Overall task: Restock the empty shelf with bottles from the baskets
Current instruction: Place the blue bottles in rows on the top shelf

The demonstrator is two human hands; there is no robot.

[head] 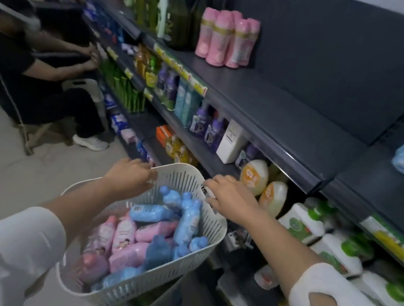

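Basket (180, 180) rim gripped by left hand (129, 175) and right hand (230, 199); bottles (187, 219) lying flat between and below them; empty shelf (294, 114) up-right, nearer the right hand.

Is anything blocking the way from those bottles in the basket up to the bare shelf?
Nothing visible does. The bottles lie uncovered in the basket, left hand and right hand at its rim, and the shelf above is bare beside the pink bottles.
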